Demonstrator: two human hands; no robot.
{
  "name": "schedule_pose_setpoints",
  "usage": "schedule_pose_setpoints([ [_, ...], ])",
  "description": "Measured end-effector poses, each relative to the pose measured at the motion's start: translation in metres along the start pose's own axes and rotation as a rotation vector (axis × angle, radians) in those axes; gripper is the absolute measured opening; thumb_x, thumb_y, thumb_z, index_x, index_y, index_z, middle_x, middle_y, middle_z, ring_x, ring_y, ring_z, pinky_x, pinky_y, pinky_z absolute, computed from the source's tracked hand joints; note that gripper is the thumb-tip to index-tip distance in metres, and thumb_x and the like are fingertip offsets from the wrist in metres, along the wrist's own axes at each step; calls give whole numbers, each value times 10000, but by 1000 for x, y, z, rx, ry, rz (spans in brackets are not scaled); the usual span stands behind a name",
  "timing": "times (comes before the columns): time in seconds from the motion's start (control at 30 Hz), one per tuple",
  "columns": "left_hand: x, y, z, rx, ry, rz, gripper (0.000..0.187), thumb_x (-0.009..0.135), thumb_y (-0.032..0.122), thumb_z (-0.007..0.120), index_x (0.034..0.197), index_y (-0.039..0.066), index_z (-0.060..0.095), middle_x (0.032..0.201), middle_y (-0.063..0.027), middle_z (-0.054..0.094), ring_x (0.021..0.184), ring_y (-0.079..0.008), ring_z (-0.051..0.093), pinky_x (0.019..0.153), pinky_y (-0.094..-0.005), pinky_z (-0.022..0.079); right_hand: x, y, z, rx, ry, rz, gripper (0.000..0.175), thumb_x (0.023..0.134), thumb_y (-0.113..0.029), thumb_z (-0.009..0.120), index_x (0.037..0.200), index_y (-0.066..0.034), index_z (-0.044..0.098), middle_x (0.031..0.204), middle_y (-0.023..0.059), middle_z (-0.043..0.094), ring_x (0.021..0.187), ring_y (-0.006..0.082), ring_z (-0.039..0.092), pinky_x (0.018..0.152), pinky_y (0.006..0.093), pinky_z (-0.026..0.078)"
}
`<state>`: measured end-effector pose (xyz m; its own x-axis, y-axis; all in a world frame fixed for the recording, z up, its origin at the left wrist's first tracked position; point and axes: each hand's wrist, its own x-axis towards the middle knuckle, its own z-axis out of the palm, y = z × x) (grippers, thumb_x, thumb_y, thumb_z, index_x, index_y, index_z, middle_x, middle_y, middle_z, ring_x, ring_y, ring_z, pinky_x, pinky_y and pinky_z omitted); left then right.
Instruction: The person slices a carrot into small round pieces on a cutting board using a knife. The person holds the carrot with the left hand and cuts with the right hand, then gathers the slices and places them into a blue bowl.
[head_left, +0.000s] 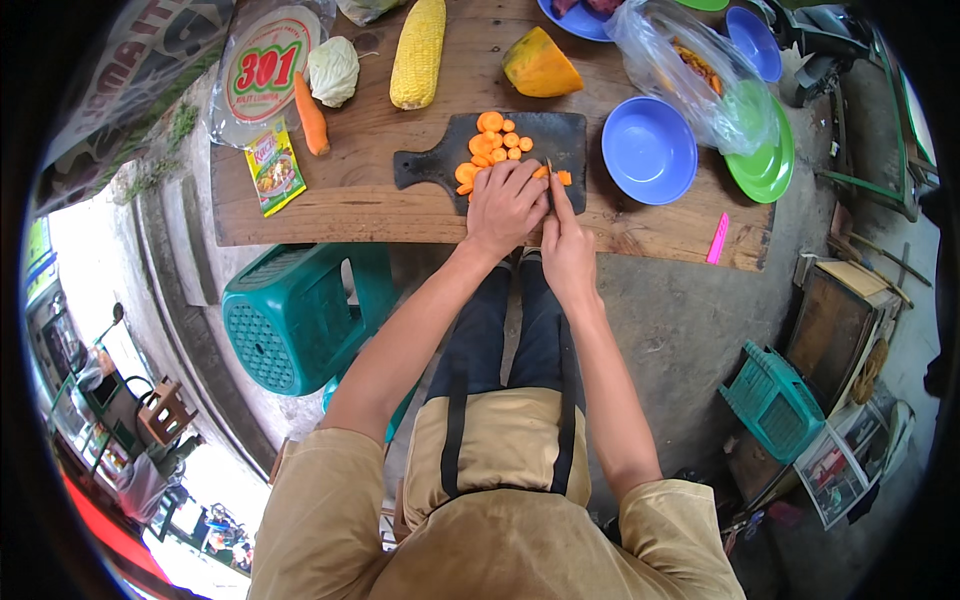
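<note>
A dark wooden cutting board (564, 133) with a handle at its left lies near the table's front edge. My left hand (506, 199) is bent over a piece of carrot (539, 172) on the board, its fingers pressing it down. In my right hand (568, 244) is a small knife (550, 164), the blade close beside my left fingertips and its handle hidden in my grip. Cut orange carrot pieces (564, 178) lie right of the blade. Several round carrot slices (490, 121) are spread over the board's middle and left.
A blue bowl (649, 150) stands right of the board, with green plates (761, 172), a plastic bag (675, 60) and a pink knife sheath (718, 238) beyond. Corn (418, 52), cut papaya-like produce (541, 64), cabbage (333, 71), a carrot (310, 116) and a seasoning sachet (275, 169) lie around.
</note>
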<state>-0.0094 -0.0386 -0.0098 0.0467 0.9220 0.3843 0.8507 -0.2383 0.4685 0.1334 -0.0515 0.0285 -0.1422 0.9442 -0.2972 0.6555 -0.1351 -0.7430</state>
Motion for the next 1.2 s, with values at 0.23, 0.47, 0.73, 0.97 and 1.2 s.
schedule_pose_setpoints([
  [0.23,0,1,1,10,18,2,176,862,202,766,1014,125,723,1230,-10,708,1091,-213,637,936,-411,446,7,7,6,22,28,-32,538,1074,-138,562,1606,-214,526,767,298,681,687,460,711,642,531,537],
  [0.47,0,1,0,-5,-3,-14,249,828,172,802,1061,119,730,1231,-35,714,1112,-250,648,953,-411,452,-9,10,-2,140,2,24,535,1079,-117,520,1607,-205,522,823,304,690,758,447,727,707,513,550],
  [0.73,0,0,0,-7,-10,-9,225,852,212,783,1045,128,704,1224,-23,697,1108,-231,631,940,-414,445,3,4,-12,428,-13,175,519,1123,-93,447,1642,-90,475,731,-14,538,584,46,473,543,273,429],
  [0.97,1,2,-4,-46,-26,-35,255,848,223,807,1060,120,712,1227,-33,701,1119,-255,633,942,-422,452,7,-1,-20,465,-42,175,514,1126,-84,439,1639,-74,472,757,-24,576,572,44,465,545,276,434],
  [1.2,1,1,-3,-54,-12,-39,245,827,176,800,1048,118,712,1206,-35,703,1110,-253,639,944,-422,460,-13,4,-22,137,-26,94,521,1084,-108,519,1604,-131,514,818,271,705,701,385,729,674,473,541],
])
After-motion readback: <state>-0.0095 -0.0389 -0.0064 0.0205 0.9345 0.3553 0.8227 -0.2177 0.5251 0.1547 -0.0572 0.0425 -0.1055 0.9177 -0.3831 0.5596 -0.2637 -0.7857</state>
